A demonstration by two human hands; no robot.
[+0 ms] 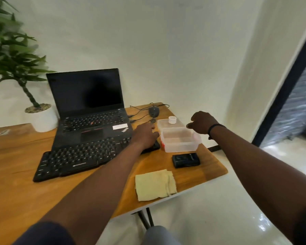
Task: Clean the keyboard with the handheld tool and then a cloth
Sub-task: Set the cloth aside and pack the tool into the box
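Keyboard (81,156) black, flat on wooden table (16,183) right in front of laptop (88,110), touching its front edge. Looks like pre-clean stage: no tool in either hand, probably fetching it from clear plastic box (180,140) just right of keyboard. Folded yellow cloth (155,184) untouched near table edge. Next: get tool out of box, needs lid or contents cleared first; red item inside, can't identify. Left hand (145,135) over keyboard's right end beside box, fingers loosely curled, can't tell whether gripping anything. Right hand (201,123) at box's far right corner, fingers curled, seemingly empty, contact unclear. Small black device (185,160) near box.
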